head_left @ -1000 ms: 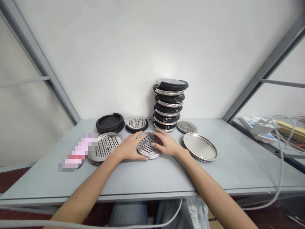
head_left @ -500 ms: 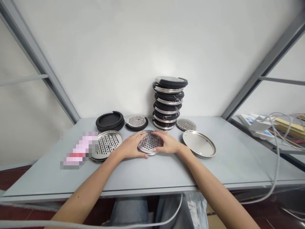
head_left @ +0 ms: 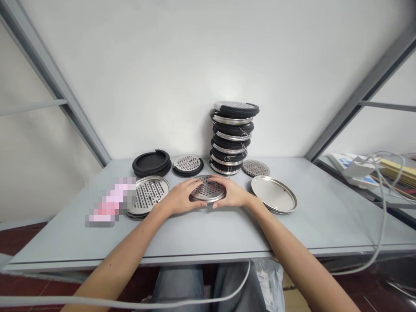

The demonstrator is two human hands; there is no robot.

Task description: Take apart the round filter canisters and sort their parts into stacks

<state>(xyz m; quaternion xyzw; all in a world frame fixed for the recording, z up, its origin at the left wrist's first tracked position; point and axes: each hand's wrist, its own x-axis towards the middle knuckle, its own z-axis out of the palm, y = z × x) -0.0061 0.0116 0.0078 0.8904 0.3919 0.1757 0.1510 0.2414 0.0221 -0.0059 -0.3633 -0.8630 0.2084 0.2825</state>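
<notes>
A round perforated metal disc (head_left: 208, 189) sits just off the grey table (head_left: 201, 234), held between both hands. My left hand (head_left: 177, 197) curls round its left rim and my right hand (head_left: 232, 194) grips the right rim. To the left lies a slotted metal plate (head_left: 147, 195) on a small pile. To the right rests a plain shiny metal lid (head_left: 273, 199). Behind stands a tall stack of black-rimmed metal discs (head_left: 232, 138).
At the back are a black rubber ring pile (head_left: 151, 164), a perforated disc in a black ring (head_left: 187, 164) and a small mesh disc (head_left: 255, 168). A blurred pink object (head_left: 110, 203) lies left. Grey cables (head_left: 380, 190) hang right, by a side shelf with papers (head_left: 357, 173).
Both hands have closed in on the perforated disc and lifted its front edge slightly off the table. The view shifted a little.
</notes>
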